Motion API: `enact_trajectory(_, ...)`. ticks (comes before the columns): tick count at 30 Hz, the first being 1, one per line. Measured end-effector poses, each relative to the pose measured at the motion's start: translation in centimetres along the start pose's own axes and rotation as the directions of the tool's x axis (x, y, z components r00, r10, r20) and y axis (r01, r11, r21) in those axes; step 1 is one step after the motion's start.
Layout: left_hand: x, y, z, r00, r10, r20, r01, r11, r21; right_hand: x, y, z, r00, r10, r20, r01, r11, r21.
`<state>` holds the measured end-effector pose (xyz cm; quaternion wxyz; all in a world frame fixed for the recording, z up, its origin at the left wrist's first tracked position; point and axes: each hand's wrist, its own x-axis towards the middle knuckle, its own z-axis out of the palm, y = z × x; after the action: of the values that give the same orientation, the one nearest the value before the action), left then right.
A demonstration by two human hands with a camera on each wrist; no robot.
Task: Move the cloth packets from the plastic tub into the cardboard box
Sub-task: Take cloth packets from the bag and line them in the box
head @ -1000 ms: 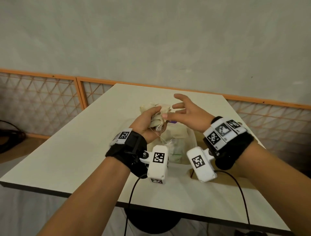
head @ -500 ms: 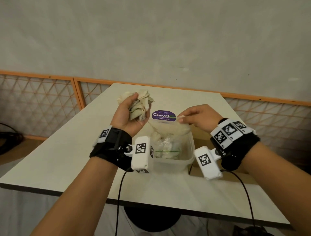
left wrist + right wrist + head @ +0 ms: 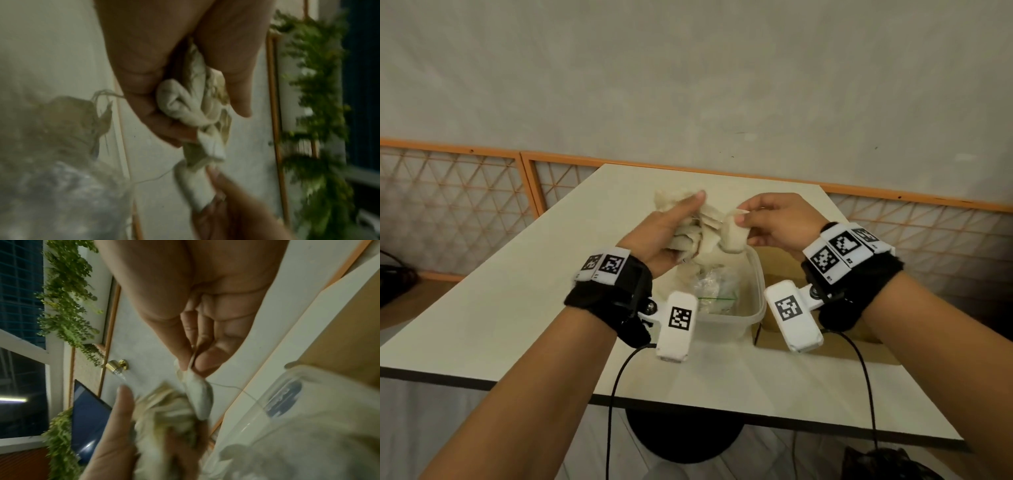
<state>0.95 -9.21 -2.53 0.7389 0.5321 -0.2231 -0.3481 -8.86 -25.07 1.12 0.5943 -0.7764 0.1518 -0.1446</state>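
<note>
Above the clear plastic tub (image 3: 755, 301), my left hand (image 3: 671, 229) grips a bunch of cream cloth packets (image 3: 688, 233), thumb up over them. In the left wrist view the same bunch (image 3: 197, 104) is squeezed between thumb and fingers. My right hand (image 3: 767, 219) pinches one small cloth packet (image 3: 734, 236) by its top edge, right beside the bunch; the right wrist view shows that packet (image 3: 198, 395) hanging from thumb and forefinger. More packets and a crinkled clear bag (image 3: 709, 287) lie in the tub. The cardboard box (image 3: 777, 267) sits right of the tub, mostly hidden by my right wrist.
The tub and box stand on a pale table (image 3: 500, 291) with a round black base. An orange-framed lattice fence (image 3: 448, 198) runs behind the table. Cables (image 3: 616, 394) hang from both wrist cameras over the near edge.
My left hand has come back right and down over the tub with its bunch. My right hand rose from the tub and now pinches a single packet beside that bunch.
</note>
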Motion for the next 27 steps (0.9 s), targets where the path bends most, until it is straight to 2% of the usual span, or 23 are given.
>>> enact_trajectory(1, -0.2, -0.1, 0.4, 1.000, 0.004, 0.022, -0.006, 0.995, 0.095, 0.0, -0.6, 0.8, 0.999, -0.009, 0.039, 0.008, 1.000, 0.023)
enact_trajectory(3, -0.3, -0.4, 0.6, 0.999, 0.019, -0.032, -0.011, 0.976, 0.216, 0.2, -1.5, 2.0, 0.995, -0.014, 0.098, 0.010, 0.999, 0.042)
enact_trajectory(5, -0.1, -0.6, 0.1, 0.992, 0.002, -0.126, 0.022, 0.981, 0.193, 0.9, -1.9, 2.8, 0.992, 0.034, 0.122, -0.033, 0.999, -0.004)
enact_trajectory(7, 0.0, -1.0, -1.0, 0.977, -0.054, -0.208, 0.069, 0.996, 0.063, 1.7, -1.8, 3.0, 0.988, 0.076, 0.134, -0.050, 0.980, -0.193)
enact_trajectory(8, 0.1, -1.1, -1.6, 0.968, -0.087, -0.234, 0.080, 0.996, -0.040, 2.0, -1.6, 3.0, 0.982, 0.080, 0.173, -0.015, 0.936, -0.351)
enact_trajectory(10, 0.0, -1.4, -2.5, 0.957, -0.127, -0.260, 0.069, 0.973, -0.221, 2.1, -0.9, 3.6, 0.939, 0.091, 0.332, 0.135, 0.791, -0.597)
enact_trajectory(11, 0.1, -1.6, -2.8, 0.953, -0.131, -0.273, 0.056, 0.962, -0.268, 2.0, -0.5, 4.0, 0.911, 0.103, 0.400, 0.204, 0.729, -0.653)
enact_trajectory(13, 0.2, -1.9, -3.1, 0.951, -0.122, -0.283, 0.023, 0.944, -0.329, 1.8, 0.3, 4.8, 0.878, 0.128, 0.461, 0.269, 0.663, -0.698)
enact_trajectory(15, 0.2, -2.1, -3.5, 0.956, -0.098, -0.278, -0.023, 0.916, -0.400, 1.9, 0.8, 5.0, 0.887, 0.120, 0.446, 0.272, 0.643, -0.716)
enact_trajectory(16, 0.1, -2.2, -3.7, 0.958, -0.086, -0.273, -0.044, 0.898, -0.437, 2.0, 0.9, 4.9, 0.903, 0.098, 0.417, 0.254, 0.662, -0.705)
enact_trajectory(18, 0.0, -2.3, -3.8, 0.962, -0.060, -0.268, -0.073, 0.884, -0.461, 2.2, 0.7, 4.2, 0.941, 0.043, 0.335, 0.187, 0.758, -0.625)
enact_trajectory(20, 0.0, -2.6, -3.8, 0.958, -0.020, -0.285, -0.099, 0.912, -0.397, 2.0, 0.3, 3.3, 0.969, 0.022, 0.247, 0.092, 0.895, -0.438)
enact_trajectory(22, 0.0, -2.9, -3.4, 0.955, 0.023, -0.295, -0.115, 0.947, -0.299, 1.5, 0.0, 2.4, 0.983, 0.022, 0.180, 0.015, 0.979, -0.203)
enact_trajectory(24, 0.0, -3.1, -2.7, 0.964, 0.046, -0.262, -0.114, 0.961, -0.251, 0.8, -0.1, 1.7, 0.993, 0.013, 0.115, -0.005, 0.998, -0.067)
enact_trajectory(27, -0.1, -3.1, -1.1, 0.965, 0.061, -0.254, -0.121, 0.966, -0.227, -0.2, 0.3, 0.8, 1.000, -0.016, -0.009, 0.016, 1.000, 0.004)
